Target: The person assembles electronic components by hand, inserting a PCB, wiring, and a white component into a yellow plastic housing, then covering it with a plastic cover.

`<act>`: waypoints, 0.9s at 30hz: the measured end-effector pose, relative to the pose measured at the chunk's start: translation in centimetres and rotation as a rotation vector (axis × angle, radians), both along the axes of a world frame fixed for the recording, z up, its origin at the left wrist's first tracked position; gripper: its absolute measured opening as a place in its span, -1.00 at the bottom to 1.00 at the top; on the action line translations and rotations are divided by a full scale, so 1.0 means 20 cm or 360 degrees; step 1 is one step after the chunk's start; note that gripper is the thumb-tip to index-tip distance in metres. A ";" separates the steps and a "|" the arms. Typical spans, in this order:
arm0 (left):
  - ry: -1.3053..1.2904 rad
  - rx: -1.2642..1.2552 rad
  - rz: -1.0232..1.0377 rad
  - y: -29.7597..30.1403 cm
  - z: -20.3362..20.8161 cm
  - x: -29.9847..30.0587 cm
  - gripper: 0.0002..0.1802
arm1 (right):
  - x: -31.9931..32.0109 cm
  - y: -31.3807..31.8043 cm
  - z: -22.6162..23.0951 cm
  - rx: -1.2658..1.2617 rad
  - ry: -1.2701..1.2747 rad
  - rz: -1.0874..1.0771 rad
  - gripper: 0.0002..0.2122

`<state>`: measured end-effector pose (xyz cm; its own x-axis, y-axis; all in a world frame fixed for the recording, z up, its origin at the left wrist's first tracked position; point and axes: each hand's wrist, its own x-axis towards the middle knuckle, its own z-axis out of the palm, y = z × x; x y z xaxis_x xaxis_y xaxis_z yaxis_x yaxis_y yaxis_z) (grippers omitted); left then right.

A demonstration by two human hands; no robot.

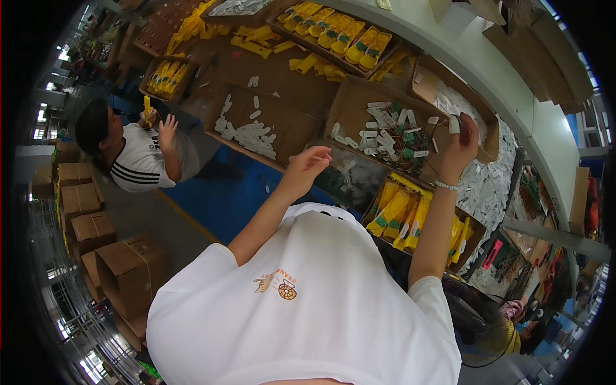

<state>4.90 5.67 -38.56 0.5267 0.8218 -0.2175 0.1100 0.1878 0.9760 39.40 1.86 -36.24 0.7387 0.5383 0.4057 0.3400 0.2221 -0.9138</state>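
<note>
My right hand is raised over the right end of a cardboard box, its fingers pinching a small white plastic piece. In that box lies a heap of white plastic pieces mixed with green circuit boards and thin wires. My left hand hovers near the close edge of another box with loose white pieces. Its fingers are loosely stretched and hold nothing that I can see.
A box of yellow holders with green boards stands close to my body. More yellow parts fill a tray at the back. On the left a co-worker holds a yellow part. White pieces cover the right side, below a shelf.
</note>
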 end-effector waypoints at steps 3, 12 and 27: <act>-0.0045 -0.0055 -0.0074 0.01 0.07 0.07 -0.71 | -0.11 -0.03 0.28 -0.0037 -0.0196 0.0047 -0.73; -0.0583 0.0355 -0.0239 0.16 0.45 0.20 -0.66 | -0.60 -0.12 0.40 -0.0323 -0.0113 0.0775 -0.75; -0.0467 0.0078 0.0127 0.47 0.23 -0.35 -0.82 | -1.33 0.28 0.11 -0.0295 0.0819 0.0970 -0.84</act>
<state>-2.20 15.12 -33.87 0.4943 0.8689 -0.0246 -0.1911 0.1361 0.9721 12.76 7.55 -34.11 0.3643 0.9304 -0.0395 -0.2638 0.0624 -0.9625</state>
